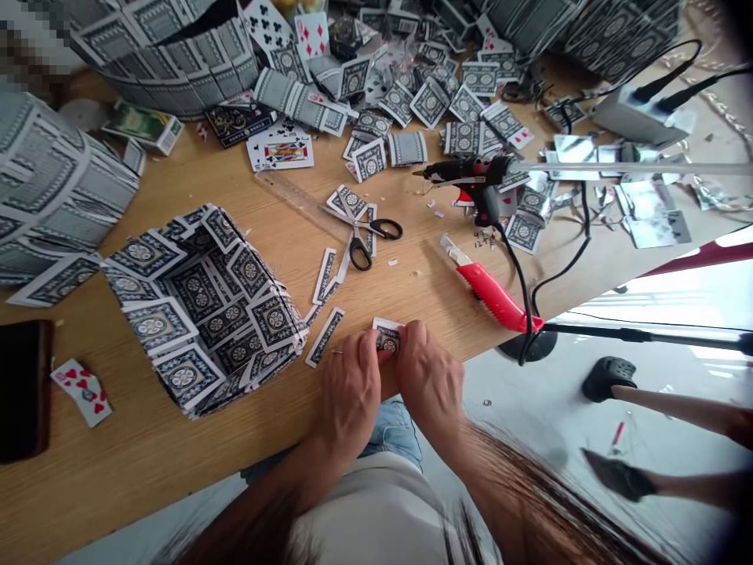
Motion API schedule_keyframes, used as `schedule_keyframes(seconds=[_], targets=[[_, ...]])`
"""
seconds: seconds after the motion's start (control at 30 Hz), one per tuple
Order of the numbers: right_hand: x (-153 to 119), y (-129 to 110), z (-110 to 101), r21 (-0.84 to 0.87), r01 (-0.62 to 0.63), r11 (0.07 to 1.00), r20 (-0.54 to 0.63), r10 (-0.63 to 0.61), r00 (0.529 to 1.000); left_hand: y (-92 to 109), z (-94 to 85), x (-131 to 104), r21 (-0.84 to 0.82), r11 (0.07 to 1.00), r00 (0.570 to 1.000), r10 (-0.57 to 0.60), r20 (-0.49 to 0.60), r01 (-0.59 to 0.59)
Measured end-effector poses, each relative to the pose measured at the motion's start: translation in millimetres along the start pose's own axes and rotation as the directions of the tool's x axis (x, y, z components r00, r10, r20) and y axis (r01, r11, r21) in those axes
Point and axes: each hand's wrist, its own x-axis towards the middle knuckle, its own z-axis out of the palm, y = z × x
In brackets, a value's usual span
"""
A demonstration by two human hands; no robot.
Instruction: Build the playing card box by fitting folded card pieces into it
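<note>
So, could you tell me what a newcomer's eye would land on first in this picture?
Probably the box-like form of folded playing cards at the left of the wooden table, and the heap of loose cards along the far edge. Near the front edge, the left hand and right hand pinch a small folded card, with a red utility knife to the right.

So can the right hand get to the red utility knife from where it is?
Probably yes: the red utility knife lies on bare table just beyond the right hand, nothing between them. But both hands are pressing a folded card, so it must let go first.

Left hand (351, 386), right hand (428, 377) together, fingertips pinching
</note>
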Motion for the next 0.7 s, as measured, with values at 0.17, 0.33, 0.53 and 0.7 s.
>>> schedule_keyframes(seconds=[0.17,0.33,0.53,0.7], targets=[[2,-1,1,0.027,-0.033,0.999,-0.004,0.033,0.999,-2,-2.2,1,-0.016,1.000,0.998,0.025,0.063,-0.024],[6,-4,-4,-0.026,-0.022,0.999,0.053,0.023,0.998,-3,-3.9,7,0.018,0.998,0.998,0.058,0.032,-0.059],[2,-3,3,-0.056,0.052,0.997,-0.080,-0.056,0.995,-1,-0.3,8,0.040,0.998,0.999,0.045,-0.009,-0.044],[1,-4,9,0.024,0.029,0.999,-0.105,-0.026,0.994,-1,2.1,9,0.084,0.988,0.989,0.133,-0.061,-0.128]])
